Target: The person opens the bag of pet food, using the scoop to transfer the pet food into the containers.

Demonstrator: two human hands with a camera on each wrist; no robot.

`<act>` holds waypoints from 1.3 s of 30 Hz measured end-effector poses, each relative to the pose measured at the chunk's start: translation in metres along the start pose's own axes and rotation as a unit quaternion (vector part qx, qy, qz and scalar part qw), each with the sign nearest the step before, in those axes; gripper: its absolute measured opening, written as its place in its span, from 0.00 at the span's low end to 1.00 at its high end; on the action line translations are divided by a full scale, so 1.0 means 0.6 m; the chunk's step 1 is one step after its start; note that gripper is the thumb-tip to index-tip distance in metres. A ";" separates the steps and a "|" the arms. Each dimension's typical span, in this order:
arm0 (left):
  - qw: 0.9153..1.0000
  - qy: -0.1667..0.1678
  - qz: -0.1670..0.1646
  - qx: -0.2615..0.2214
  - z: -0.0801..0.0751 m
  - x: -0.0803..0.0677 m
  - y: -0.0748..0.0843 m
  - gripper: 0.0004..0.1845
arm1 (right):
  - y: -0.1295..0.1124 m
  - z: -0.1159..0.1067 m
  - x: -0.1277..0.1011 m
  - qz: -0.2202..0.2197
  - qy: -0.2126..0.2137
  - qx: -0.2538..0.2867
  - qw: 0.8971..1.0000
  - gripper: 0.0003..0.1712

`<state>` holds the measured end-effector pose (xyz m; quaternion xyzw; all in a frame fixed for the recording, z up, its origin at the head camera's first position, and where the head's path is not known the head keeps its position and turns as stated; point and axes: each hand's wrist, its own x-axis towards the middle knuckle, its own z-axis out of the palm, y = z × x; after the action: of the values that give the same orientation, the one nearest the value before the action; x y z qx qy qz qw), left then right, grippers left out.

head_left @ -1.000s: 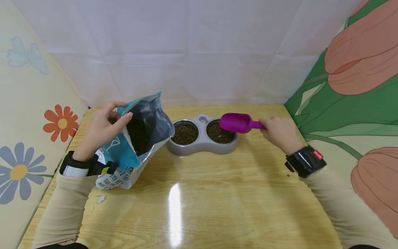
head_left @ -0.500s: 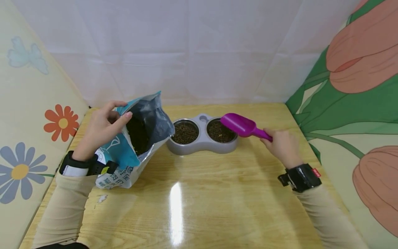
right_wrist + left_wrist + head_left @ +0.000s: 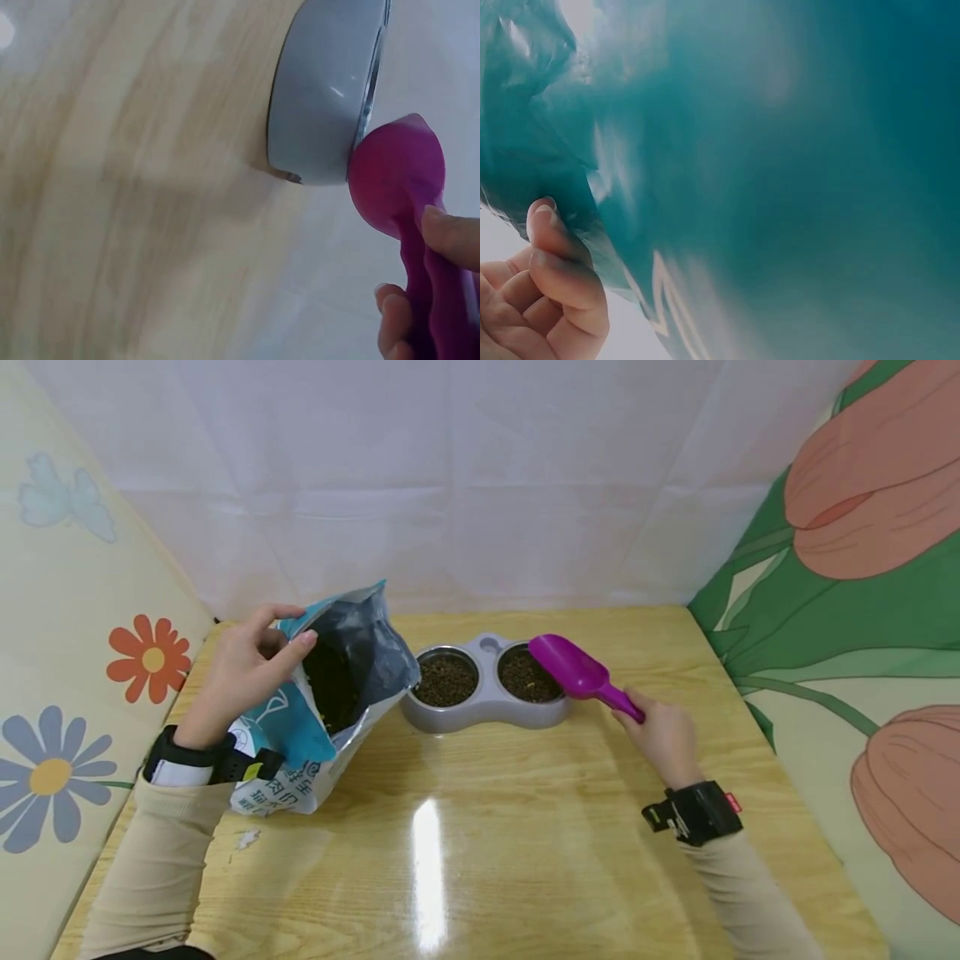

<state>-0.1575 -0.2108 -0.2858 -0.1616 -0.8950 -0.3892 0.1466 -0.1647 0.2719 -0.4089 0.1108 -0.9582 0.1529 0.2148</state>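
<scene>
In the head view my left hand [image 3: 251, 664] pinches the rim of a blue and white pet food bag [image 3: 300, 718]. The bag's mouth gapes, showing a silver lining and dark contents. My right hand [image 3: 663, 739] grips the handle of a purple scoop [image 3: 573, 667], whose head hangs over the right bowl of a grey double pet bowl [image 3: 487, 714]. Brown kibble [image 3: 447, 681] lies in both bowls. In the right wrist view the scoop [image 3: 397, 172] shows its underside beside the bowl stand's wall [image 3: 326, 97]. Blue film of the bag [image 3: 742, 165] fills most of the left wrist view.
A wooden table [image 3: 510, 827] bears everything. A white cloth backdrop [image 3: 450, 485] stands behind, with flower-printed panels at both sides. A small white mark [image 3: 247, 839] shows on the table near the left forearm.
My right hand has moved left and nearer to me, and the scoop has turned so its handle slants down to the right. The left hand and the bag have stayed in place.
</scene>
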 end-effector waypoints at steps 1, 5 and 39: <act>1.000 0.000 -0.001 0.001 0.000 0.000 0.000 0.20 | -0.001 0.002 -0.002 0.006 0.002 0.000 1.000 0.18; 1.000 -0.002 -0.006 0.005 0.000 -0.001 0.000 0.20 | -0.006 0.008 -0.010 0.024 0.015 0.010 1.000 0.19; 1.000 0.012 0.019 0.004 0.001 0.001 -0.001 0.18 | 0.058 0.059 -0.073 0.193 -0.058 0.049 0.978 0.20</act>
<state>-0.1582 -0.2108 -0.2865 -0.1738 -0.8913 -0.3848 0.1650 -0.1493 0.2986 -0.4673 -0.0571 -0.9638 0.2315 0.1191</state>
